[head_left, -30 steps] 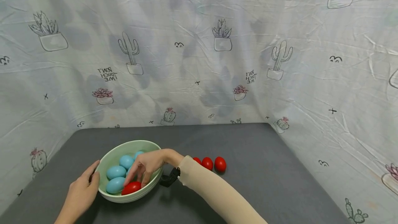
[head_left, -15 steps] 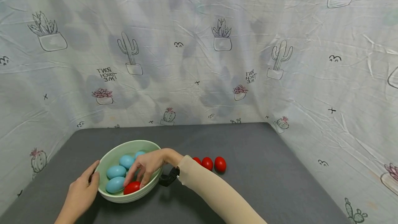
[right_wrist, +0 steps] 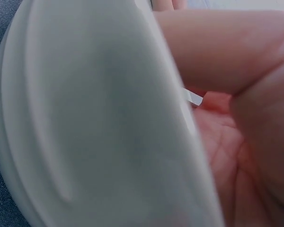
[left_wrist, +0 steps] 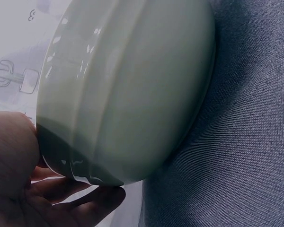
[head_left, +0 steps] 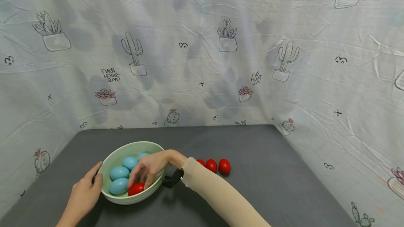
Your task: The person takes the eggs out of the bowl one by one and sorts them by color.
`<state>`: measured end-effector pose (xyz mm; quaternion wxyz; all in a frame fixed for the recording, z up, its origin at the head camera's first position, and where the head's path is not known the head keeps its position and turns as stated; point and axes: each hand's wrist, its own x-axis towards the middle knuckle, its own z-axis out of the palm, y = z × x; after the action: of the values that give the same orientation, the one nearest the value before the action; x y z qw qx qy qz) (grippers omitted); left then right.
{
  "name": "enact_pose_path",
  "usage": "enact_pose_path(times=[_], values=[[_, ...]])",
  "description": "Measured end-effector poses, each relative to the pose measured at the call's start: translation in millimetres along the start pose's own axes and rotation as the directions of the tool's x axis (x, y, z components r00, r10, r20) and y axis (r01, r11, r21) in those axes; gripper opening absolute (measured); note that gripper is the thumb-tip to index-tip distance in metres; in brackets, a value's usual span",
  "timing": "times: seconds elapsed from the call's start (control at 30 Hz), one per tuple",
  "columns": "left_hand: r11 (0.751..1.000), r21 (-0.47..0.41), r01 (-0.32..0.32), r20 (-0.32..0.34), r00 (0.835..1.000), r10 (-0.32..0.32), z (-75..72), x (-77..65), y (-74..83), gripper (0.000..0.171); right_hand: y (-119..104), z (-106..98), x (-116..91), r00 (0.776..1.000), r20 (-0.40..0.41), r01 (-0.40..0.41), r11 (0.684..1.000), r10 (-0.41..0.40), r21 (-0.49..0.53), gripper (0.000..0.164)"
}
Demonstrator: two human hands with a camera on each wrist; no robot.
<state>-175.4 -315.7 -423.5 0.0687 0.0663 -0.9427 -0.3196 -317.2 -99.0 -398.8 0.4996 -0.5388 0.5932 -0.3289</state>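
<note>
A pale green bowl (head_left: 126, 200) stands on the dark grey table, with several light blue eggs (head_left: 118, 186) inside. My left hand (head_left: 83, 192) holds the bowl's left side. In the left wrist view, the fingers (left_wrist: 97, 203) of that hand bend along the outer wall, near the rim. Reaching over the right rim, my right hand (head_left: 153, 165) pinches a glossy red egg (head_left: 136, 188) between its thumb and fingers. This red egg lies at the near side of the bowl, beside a blue one. The bowl's wall (right_wrist: 99, 109) hides it in the right wrist view.
To the right of the bowl, red eggs (head_left: 224, 166) lie in a row on the grey table (head_left: 268, 185), one partly behind my right sleeve (head_left: 217, 195). A cactus-print curtain (head_left: 202, 62) hangs behind and at both sides. A black strap (head_left: 173, 178) sits at my right wrist.
The red egg in my right hand has shifted slightly to the right inside the bowl. Both hands stay almost in place, and the head view has moved a little.
</note>
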Motion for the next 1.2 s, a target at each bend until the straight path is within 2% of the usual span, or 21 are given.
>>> enact_pose_path(times=[0.2, 0.37, 0.53, 0.63, 0.77, 0.9, 1.0, 1.07, 1.2], values=[[1.0, 0.004, -0.002, 0.002, 1.0, 0.002, -0.1, -0.5, 0.1, 0.056, -1.0, -1.5, -0.3, 1.0, 0.026, 0.003, 1.0, -0.003, 0.005, 0.049], [1.0, 0.006, 0.025, 0.013, 1.0, -0.025, 0.2, -0.8, 1.5, 0.056, -0.9, -0.8, -0.1, 0.999, 0.002, -0.043, 0.999, 0.043, 0.009, 0.047], [0.999, 0.011, 0.047, 0.028, 0.999, -0.047, 0.1, 0.7, 2.2, 0.056, -1.1, -1.2, -2.0, 0.999, -0.022, -0.037, 0.999, 0.038, 0.04, 0.047], [0.999, 0.011, 0.044, 0.03, 0.999, -0.044, 0.3, 1.0, 2.0, 0.057, -1.6, -0.9, -4.2, 0.998, -0.053, -0.02, 0.997, 0.024, 0.08, 0.048], [1.0, 0.012, 0.028, 0.01, 1.0, -0.028, 1.9, -0.7, 1.0, 0.056, -3.5, 1.0, -11.4, 0.99, -0.14, 0.018, 0.99, 0.001, 0.138, 0.049], [1.0, 0.008, 0.01, 0.001, 1.0, -0.01, 2.5, -1.3, -0.5, 0.056, -10.4, 2.9, -27.7, 0.969, -0.237, 0.109, 0.981, -0.069, 0.159, 0.049], [1.0, 0.005, -0.005, -0.008, 1.0, 0.005, 1.6, 0.0, -1.2, 0.056, -20.6, 5.0, -48.3, 0.939, -0.315, 0.186, 0.973, -0.135, 0.138, 0.048], [1.0, 0.003, -0.018, -0.016, 1.0, 0.018, 1.3, 0.2, -1.1, 0.055, -27.6, 8.6, -67.1, 0.911, -0.374, 0.23, 0.968, -0.176, 0.104, 0.049], [1.0, 0.007, -0.025, -0.023, 0.999, 0.025, 0.2, -1.6, -3.2, 0.055, -36.8, 21.8, -110.0, 0.837, -0.501, 0.268, 0.963, -0.221, 0.023, 0.053]])
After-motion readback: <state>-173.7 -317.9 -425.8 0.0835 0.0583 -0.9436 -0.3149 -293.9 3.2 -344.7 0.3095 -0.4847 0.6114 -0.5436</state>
